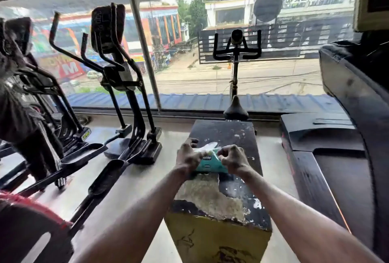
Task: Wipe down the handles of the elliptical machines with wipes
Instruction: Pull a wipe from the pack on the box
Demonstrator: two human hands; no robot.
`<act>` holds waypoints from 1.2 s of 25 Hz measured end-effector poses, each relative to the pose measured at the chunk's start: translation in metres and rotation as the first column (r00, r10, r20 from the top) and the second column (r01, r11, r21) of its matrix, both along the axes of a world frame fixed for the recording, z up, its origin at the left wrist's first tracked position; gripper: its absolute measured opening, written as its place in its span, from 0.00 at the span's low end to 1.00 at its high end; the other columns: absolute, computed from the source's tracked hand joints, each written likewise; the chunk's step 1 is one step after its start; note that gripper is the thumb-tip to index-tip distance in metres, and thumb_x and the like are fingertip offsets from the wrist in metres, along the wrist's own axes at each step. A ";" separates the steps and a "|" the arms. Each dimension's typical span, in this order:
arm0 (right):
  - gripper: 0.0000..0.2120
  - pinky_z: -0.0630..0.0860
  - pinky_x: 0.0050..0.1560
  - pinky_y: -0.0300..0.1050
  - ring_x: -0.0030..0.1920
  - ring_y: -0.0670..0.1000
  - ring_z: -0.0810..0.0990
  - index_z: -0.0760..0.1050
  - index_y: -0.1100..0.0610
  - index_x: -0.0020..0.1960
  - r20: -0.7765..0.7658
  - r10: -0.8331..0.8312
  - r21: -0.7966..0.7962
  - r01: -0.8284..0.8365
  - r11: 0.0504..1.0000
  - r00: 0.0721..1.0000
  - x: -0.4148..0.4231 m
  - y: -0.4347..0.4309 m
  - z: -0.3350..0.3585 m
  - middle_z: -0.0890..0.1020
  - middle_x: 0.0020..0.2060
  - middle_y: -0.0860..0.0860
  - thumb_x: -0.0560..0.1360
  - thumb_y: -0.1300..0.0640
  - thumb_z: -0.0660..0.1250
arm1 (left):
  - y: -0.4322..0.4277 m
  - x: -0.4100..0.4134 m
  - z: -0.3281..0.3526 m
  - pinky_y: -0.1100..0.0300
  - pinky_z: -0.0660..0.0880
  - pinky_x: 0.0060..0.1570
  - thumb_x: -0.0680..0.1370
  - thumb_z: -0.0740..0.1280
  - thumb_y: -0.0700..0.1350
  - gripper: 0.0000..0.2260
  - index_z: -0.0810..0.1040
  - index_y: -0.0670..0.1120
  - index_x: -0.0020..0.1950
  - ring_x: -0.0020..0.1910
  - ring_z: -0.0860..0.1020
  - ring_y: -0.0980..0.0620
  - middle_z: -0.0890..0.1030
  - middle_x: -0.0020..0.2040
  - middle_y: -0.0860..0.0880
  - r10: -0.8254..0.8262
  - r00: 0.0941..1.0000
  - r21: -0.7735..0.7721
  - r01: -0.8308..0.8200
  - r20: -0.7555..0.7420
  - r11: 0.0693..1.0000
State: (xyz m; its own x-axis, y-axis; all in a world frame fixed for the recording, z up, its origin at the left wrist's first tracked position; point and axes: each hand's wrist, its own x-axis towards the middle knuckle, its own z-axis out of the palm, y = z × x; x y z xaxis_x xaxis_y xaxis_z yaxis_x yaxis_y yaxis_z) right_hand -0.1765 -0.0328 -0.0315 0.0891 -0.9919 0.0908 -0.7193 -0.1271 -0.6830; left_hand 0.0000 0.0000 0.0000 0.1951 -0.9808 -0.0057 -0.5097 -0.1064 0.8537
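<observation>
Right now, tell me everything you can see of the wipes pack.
The wipes pack is a soft teal plastic pouch with a dark label, lying flat on a worn black box. A white wipe sticks out of its top. The left hand pinches that wipe at the pack's left end; the right hand grips the right end.

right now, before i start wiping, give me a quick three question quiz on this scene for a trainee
1. True or false: the wipes pack lies on the worn box.
2. The elliptical machines stand: A) left of the box, B) right of it, C) on top of it.
3. Fill in: the left hand and right hand both hold the ____.
Key: 1 true; 2 A; 3 wipes pack.
</observation>
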 end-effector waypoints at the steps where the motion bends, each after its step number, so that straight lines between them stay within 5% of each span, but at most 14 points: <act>1: 0.10 0.75 0.50 0.40 0.56 0.54 0.85 0.88 0.54 0.54 -0.028 0.025 -0.002 -0.025 1.000 0.999 0.002 -0.009 -0.007 0.88 0.55 0.52 0.75 0.60 0.71 | -0.009 0.000 -0.007 0.51 0.80 0.59 0.72 0.80 0.45 0.25 0.76 0.45 0.66 0.58 0.81 0.46 0.83 0.61 0.46 -0.037 0.998 -0.002 0.037 0.057 0.999; 4: 0.12 0.76 0.61 0.45 0.61 0.55 0.82 0.86 0.54 0.58 -0.105 0.073 0.031 -0.070 0.997 0.992 0.014 -0.028 -0.020 0.85 0.60 0.51 0.76 0.60 0.69 | -0.038 -0.002 -0.031 0.52 0.78 0.60 0.71 0.79 0.51 0.27 0.76 0.48 0.67 0.61 0.80 0.46 0.82 0.63 0.47 -0.090 0.953 0.046 0.080 0.288 0.996; 8: 0.15 0.74 0.61 0.45 0.59 0.55 0.82 0.83 0.54 0.63 -0.130 0.088 -0.028 -0.092 0.995 0.988 0.028 -0.048 -0.037 0.85 0.57 0.51 0.77 0.59 0.69 | -0.072 0.007 -0.054 0.49 0.78 0.58 0.73 0.73 0.62 0.26 0.75 0.52 0.67 0.61 0.79 0.46 0.80 0.64 0.49 -0.095 0.899 0.064 0.075 0.427 0.995; 13: 0.15 0.73 0.57 0.44 0.59 0.54 0.81 0.82 0.51 0.67 -0.197 0.100 -0.015 -0.105 0.994 0.975 0.035 -0.065 -0.047 0.82 0.58 0.51 0.81 0.55 0.67 | -0.096 0.026 -0.071 0.50 0.80 0.54 0.77 0.69 0.53 0.15 0.80 0.49 0.61 0.57 0.82 0.44 0.84 0.61 0.46 -0.101 0.918 0.106 0.065 0.384 0.992; 19: 0.09 0.77 0.51 0.51 0.51 0.59 0.83 0.85 0.53 0.54 -0.309 0.201 -0.034 -0.222 0.975 0.930 0.031 -0.073 -0.050 0.80 0.51 0.52 0.81 0.52 0.68 | -0.100 0.026 -0.079 0.52 0.79 0.48 0.80 0.66 0.49 0.09 0.83 0.47 0.54 0.52 0.83 0.43 0.86 0.55 0.45 -0.030 0.926 0.084 -0.001 0.376 0.996; 22: 0.06 0.79 0.50 0.54 0.48 0.59 0.83 0.83 0.55 0.50 -0.211 0.182 -0.083 -0.203 0.976 0.960 0.026 -0.073 -0.053 0.81 0.50 0.50 0.80 0.55 0.68 | -0.097 0.022 -0.077 0.55 0.73 0.44 0.81 0.65 0.49 0.10 0.82 0.46 0.55 0.52 0.82 0.43 0.85 0.55 0.44 -0.009 0.925 0.078 -0.022 0.381 0.997; 27: 0.03 0.78 0.53 0.47 0.47 0.51 0.82 0.82 0.55 0.53 0.050 0.038 -0.065 -0.035 0.997 0.998 0.026 -0.075 -0.052 0.86 0.51 0.51 0.80 0.57 0.71 | -0.097 0.021 -0.075 0.54 0.77 0.45 0.80 0.66 0.45 0.06 0.78 0.47 0.56 0.49 0.81 0.45 0.85 0.53 0.46 -0.023 0.931 0.055 0.003 0.365 0.998; 30: 0.03 0.78 0.53 0.47 0.47 0.51 0.82 0.81 0.54 0.53 0.127 0.010 -0.038 -0.005 0.999 0.992 0.030 -0.075 -0.050 0.87 0.49 0.50 0.80 0.57 0.70 | -0.094 0.018 -0.071 0.49 0.80 0.48 0.78 0.66 0.38 0.14 0.72 0.50 0.61 0.53 0.81 0.45 0.83 0.57 0.47 -0.108 0.940 -0.033 0.126 0.324 0.992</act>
